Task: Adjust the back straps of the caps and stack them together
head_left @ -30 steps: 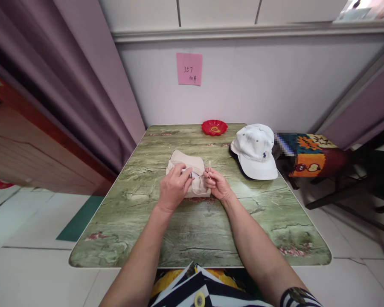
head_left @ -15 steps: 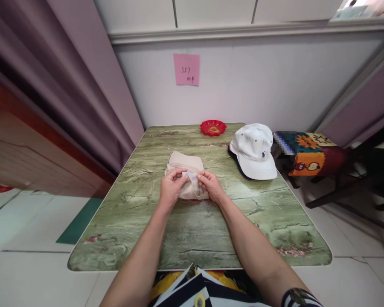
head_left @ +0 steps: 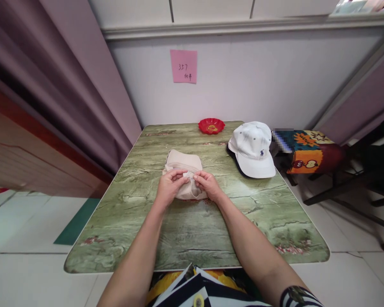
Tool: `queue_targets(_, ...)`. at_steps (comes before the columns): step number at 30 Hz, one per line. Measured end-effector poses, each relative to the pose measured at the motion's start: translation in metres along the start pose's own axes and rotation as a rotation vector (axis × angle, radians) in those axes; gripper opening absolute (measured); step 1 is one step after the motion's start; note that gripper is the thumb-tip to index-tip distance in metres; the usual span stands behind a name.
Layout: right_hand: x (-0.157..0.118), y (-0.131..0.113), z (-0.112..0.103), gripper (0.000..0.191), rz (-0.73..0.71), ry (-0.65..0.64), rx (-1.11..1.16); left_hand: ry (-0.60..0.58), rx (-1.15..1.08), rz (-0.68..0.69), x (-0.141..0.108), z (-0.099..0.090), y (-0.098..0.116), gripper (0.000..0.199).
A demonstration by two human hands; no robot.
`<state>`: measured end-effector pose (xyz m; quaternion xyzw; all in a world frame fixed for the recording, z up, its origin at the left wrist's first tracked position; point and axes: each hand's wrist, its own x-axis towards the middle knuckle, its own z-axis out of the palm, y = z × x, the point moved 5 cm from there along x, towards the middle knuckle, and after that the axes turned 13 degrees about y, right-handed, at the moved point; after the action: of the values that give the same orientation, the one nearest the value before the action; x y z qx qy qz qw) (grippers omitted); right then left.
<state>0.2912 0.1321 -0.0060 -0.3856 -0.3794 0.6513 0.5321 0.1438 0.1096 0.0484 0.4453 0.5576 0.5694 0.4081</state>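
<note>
In front of me on the table lies a beige cap, its brim toward the wall and its back toward me. Both hands meet over its near part. My left hand pinches one side of a small white label between thumb and forefinger. From the other side, my right hand is closed with thumb and forefinger at the label's edge. A thin loop of the cap's strap shows below the fingers. My fingertips partly cover the label and the cap's back.
A white cap rests on a dark cap at the table's right side. Near the wall sits a red scalloped dish. A pink note is stuck to the wall. Beyond the right edge stands a stool with a patterned cover.
The white label between my fingers now looks smaller and more folded, with my fingertips slightly closer together. The view has shifted a little; the other items have stayed in place.
</note>
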Motion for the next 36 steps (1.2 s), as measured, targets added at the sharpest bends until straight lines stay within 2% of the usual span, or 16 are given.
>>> queue_targets(4,-0.001,-0.002,0.001,0.035,0.008,-0.008,0.005,-0.075,0.0,-0.028,-0.001,0.0,0.005,0.039)
queue_targets(6,-0.001,-0.001,0.001,0.036,0.013,-0.015,-0.003,-0.071,0.088,0.068,-0.002,-0.001,0.015,0.033)
queue_targets(10,-0.001,0.0,0.002,0.035,0.015,-0.048,0.017,-0.012,0.357,0.379,-0.01,0.0,0.042,0.017)
queue_targets(12,-0.001,0.0,0.002,0.034,0.021,-0.052,0.058,-0.001,0.371,0.402,-0.013,0.004,0.047,0.018)
queue_targets(14,-0.002,0.0,0.001,0.034,0.015,-0.038,0.095,0.014,0.285,0.304,-0.014,0.006,0.042,0.019)
queue_targets(18,-0.003,-0.002,0.0,0.031,-0.049,0.04,0.102,0.081,-0.071,-0.05,-0.011,0.007,0.015,0.028)
queue_targets(20,-0.003,-0.002,0.0,0.031,-0.078,0.073,0.066,0.115,-0.202,-0.157,-0.01,0.007,0.007,0.036)
queue_targets(24,-0.004,-0.003,0.002,0.032,-0.123,0.106,0.054,0.164,-0.27,-0.214,-0.009,0.005,0.007,0.041)
queue_targets(30,-0.004,-0.003,0.005,0.031,-0.091,0.095,0.131,0.225,-0.17,-0.156,-0.013,0.002,0.021,0.036)
queue_targets(36,-0.005,-0.005,0.003,0.031,-0.09,0.09,0.113,0.17,-0.272,-0.349,-0.017,0.005,0.019,0.03)
